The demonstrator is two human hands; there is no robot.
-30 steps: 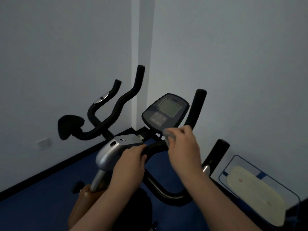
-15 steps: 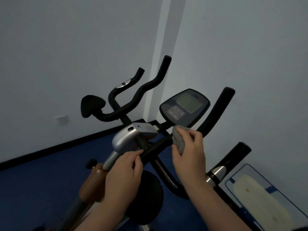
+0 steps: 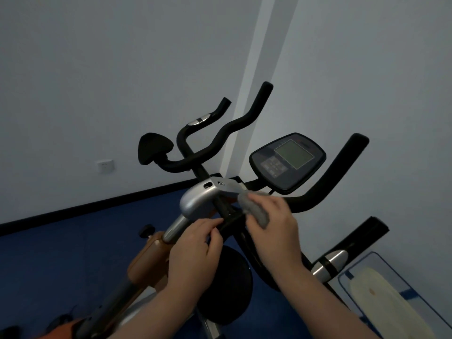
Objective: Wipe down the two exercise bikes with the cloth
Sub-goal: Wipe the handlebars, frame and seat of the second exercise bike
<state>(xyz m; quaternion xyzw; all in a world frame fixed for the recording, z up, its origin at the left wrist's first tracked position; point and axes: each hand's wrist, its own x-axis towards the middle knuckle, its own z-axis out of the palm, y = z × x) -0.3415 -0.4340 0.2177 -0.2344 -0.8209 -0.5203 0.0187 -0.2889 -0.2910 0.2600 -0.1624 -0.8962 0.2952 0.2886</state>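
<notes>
The near exercise bike has a silver stem cover [image 3: 199, 199], a black handlebar [image 3: 325, 189] and a dark console with a screen [image 3: 288, 160]. My right hand [image 3: 274, 231] grips a grey cloth [image 3: 254, 211] and holds it against the black bar just right of the silver cover. My left hand [image 3: 195, 250] holds the black bar below the cover, fingers curled round it. A second bike's black handlebar [image 3: 220, 138] and pad [image 3: 154, 148] stand behind, near the wall corner.
White walls meet in a corner behind the bikes, with a wall socket [image 3: 105, 166] at the left. The floor [image 3: 73, 253] is blue. A black flywheel cover [image 3: 227, 285] sits below my hands. A pale board in a blue-edged frame [image 3: 381, 297] lies at the lower right.
The view has swung left and tilted. My right hand with the cloth has slid left along the bar, from under the console toward the silver cover. My left hand keeps its hold.
</notes>
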